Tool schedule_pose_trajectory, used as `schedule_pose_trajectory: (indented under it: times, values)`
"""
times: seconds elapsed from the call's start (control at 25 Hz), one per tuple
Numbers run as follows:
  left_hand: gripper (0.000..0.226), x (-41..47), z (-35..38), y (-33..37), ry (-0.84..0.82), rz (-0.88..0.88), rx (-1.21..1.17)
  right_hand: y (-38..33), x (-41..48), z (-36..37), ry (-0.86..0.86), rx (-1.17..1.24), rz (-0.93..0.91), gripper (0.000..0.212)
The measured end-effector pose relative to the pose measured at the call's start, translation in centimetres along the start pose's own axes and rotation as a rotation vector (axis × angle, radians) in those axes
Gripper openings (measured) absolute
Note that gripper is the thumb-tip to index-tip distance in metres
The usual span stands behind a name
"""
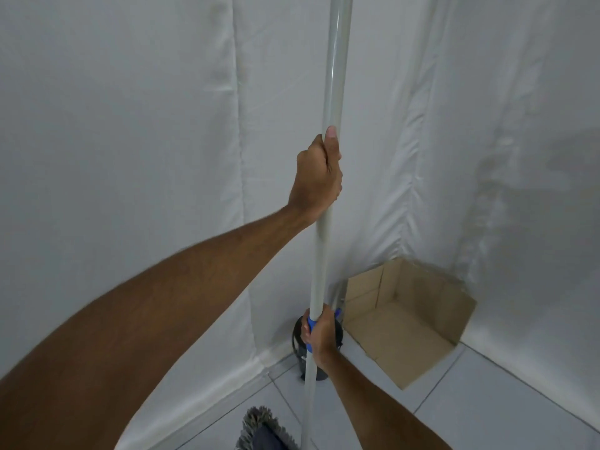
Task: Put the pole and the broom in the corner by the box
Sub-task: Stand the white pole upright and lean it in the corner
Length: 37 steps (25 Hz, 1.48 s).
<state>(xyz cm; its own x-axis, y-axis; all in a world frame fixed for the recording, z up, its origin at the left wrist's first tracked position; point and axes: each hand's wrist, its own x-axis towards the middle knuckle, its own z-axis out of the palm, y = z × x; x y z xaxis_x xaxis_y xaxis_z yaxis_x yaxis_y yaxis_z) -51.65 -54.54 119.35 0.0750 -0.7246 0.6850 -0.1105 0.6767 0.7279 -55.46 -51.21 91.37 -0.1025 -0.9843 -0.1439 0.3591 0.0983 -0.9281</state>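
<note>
A smooth, glossy pale pole runs upright through the frame's middle. The left hand wraps it at mid-height, fingers curled tight; the right hand clasps it lower, over a blue band. At lower right an open cardboard box sits in the fabric-draped corner on bare pale tiles. A fringed grey broom head lies at bottom centre.

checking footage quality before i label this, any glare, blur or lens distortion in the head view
Head view: soft, even light, no hard shadows; a thin glare streak runs up the pole; the left hand is sharp, while its forearm bulges and smears toward the lower left edge, wide-angle stretch; the box is clear.
</note>
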Motion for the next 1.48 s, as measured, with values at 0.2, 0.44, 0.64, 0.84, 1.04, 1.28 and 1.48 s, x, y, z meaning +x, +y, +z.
schedule_pose_trajectory:
  times: [0.2, 0.44, 0.64, 0.84, 1.04, 1.28, 1.48]
  values:
    - [0.047, 5.4, 7.3, -5.5, -0.068, 0.068, -0.092, -2.8, 9.2, -6.0, -0.036, -0.073, -0.015, 0.047]
    - [0.046, 11.5, 17.8, -9.7, -0.152, 0.112, -0.122, -7.8, 19.2, -13.6, -0.001, -0.111, -0.015, 0.053]
    - [0.045, 15.5, 29.0, -14.2, -0.159, 0.137, -0.100, -10.9, 28.6, -22.2, -0.007, -0.081, -0.065, 0.051]
    - [0.044, 19.5, 40.3, -18.9, -0.105, 0.097, -0.089, -14.6, 38.2, -32.2, -0.060, -0.124, -0.048, 0.051]
    - [0.048, 24.8, 48.1, -23.8, -0.037, 0.075, -0.087, -18.2, 46.6, -38.2, -0.102, -0.165, -0.025, 0.057]
    - [0.046, 31.1, 54.5, -34.3, 0.026, 0.057, -0.080, -19.2, 59.4, -43.1, -0.148, -0.263, 0.041, 0.057]
    - [0.041, 37.1, 58.3, -42.2, 0.021, 0.054, -0.086, -20.5, 70.1, -45.1, -0.239, -0.263, 0.117, 0.052]
